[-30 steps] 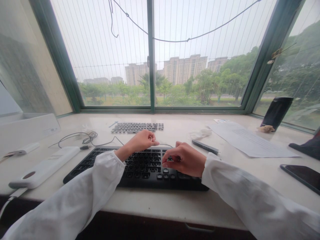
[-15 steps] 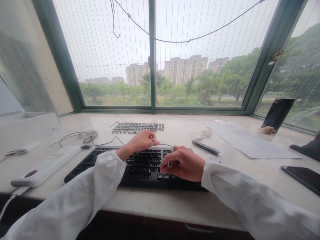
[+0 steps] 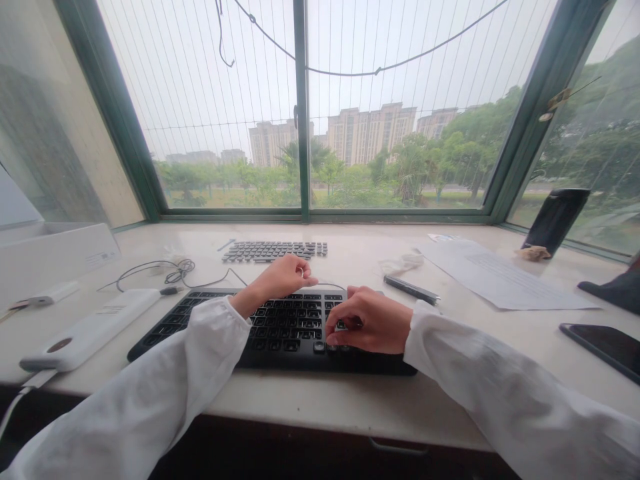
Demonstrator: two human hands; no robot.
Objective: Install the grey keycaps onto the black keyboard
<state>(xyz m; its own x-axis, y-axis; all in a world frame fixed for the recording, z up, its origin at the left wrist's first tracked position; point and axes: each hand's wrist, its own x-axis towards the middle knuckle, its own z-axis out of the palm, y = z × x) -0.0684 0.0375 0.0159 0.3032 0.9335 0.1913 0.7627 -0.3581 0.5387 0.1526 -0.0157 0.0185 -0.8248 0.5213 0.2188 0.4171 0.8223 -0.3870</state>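
A black keyboard (image 3: 280, 361) lies along the front of the counter, most of its keys without caps. A few keycaps (image 3: 319, 347) sit at the lower edge of its key field, right of the middle. My right hand (image 3: 373, 321) is over the keyboard's right part, thumb and index finger bent together at these keycaps; whatever lies between the fingertips is hidden. Above the keyboard's back edge, my left hand (image 3: 281, 276) is closed with its fingers curled in, and I cannot make out what it holds. Behind it, loose keycaps (image 3: 273, 251) lie in rows.
A cable (image 3: 181, 269) coils at the left, near a white power bank (image 3: 93, 331) and a white box (image 3: 55, 257). On the right are a pen (image 3: 411, 289), a paper sheet (image 3: 493, 273), a phone (image 3: 607, 347) and a dark can-like object (image 3: 559, 220). The window stands behind.
My right hand has shifted slightly to the right along the keycaps at the lower edge. My left hand keeps its curled pose. The whole view has moved a little.
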